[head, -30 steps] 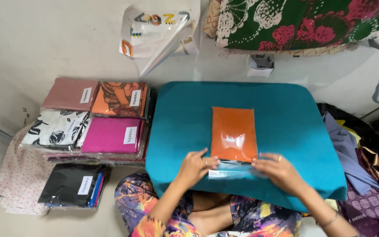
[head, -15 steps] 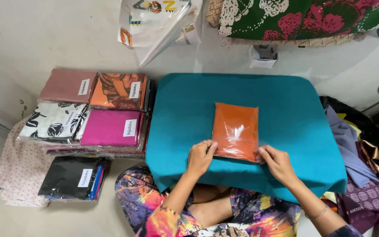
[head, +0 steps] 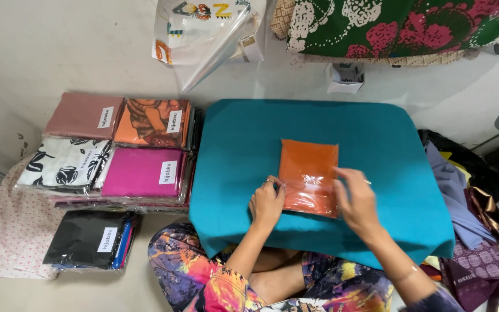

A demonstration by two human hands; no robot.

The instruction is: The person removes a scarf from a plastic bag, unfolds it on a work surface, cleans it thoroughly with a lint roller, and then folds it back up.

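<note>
An orange folded cloth in a clear plastic bag [head: 308, 173] lies flat in the middle of a teal padded board [head: 238, 144] over my lap. My left hand [head: 267, 202] rests on the bag's lower left edge, fingers bent against it. My right hand [head: 358, 199] presses on the bag's right edge with fingers spread. Neither hand lifts the bag off the board.
Packed cloths lie stacked on the floor at the left: pink [head: 82, 114], orange patterned [head: 152, 121], white with black leaves [head: 64, 163], magenta [head: 142, 172], black [head: 88, 238]. Clear bags [head: 206, 34] hang behind. Loose fabrics [head: 469, 219] pile at the right.
The bag's lower flap, pale blue a second ago, is now folded under. Both hands moved from the bag's bottom edge to its sides, and the view shifted closer.
</note>
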